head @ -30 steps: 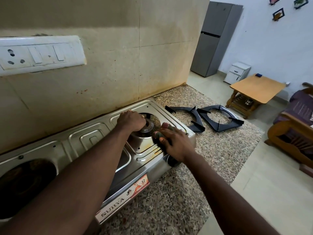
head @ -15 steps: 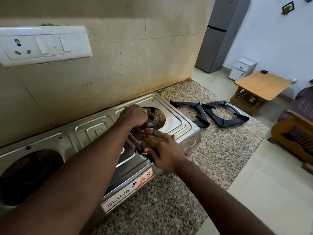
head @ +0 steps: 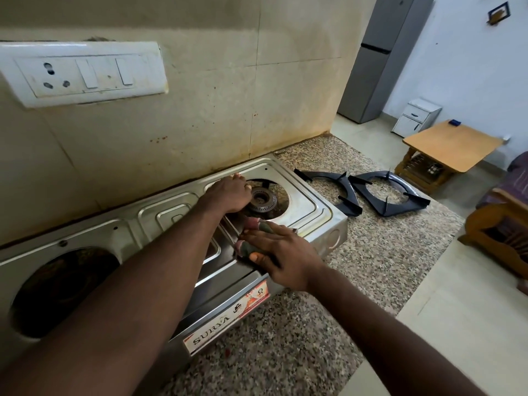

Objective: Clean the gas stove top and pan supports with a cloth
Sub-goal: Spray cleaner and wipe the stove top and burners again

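Cloth [head: 248,247] on the stove [head: 310,208]
Right hand [head: 285,257] presses it flat by the burner [head: 261,199]; left hand [head: 225,195] rests on the stove; two pan supports [head: 390,195] lie on the surface [head: 385,250].

The gas stove top [head: 311,207] is stainless steel, smooth with a soft sheen. Its burner [head: 261,199] is dull, rough metal. The cloth [head: 248,248] is soft, matt fabric. The pan supports [head: 350,195] are black metal with a glossy coat. The table [head: 385,252] is polished speckled granite, and the switch plate [head: 85,72] is smooth white plastic.
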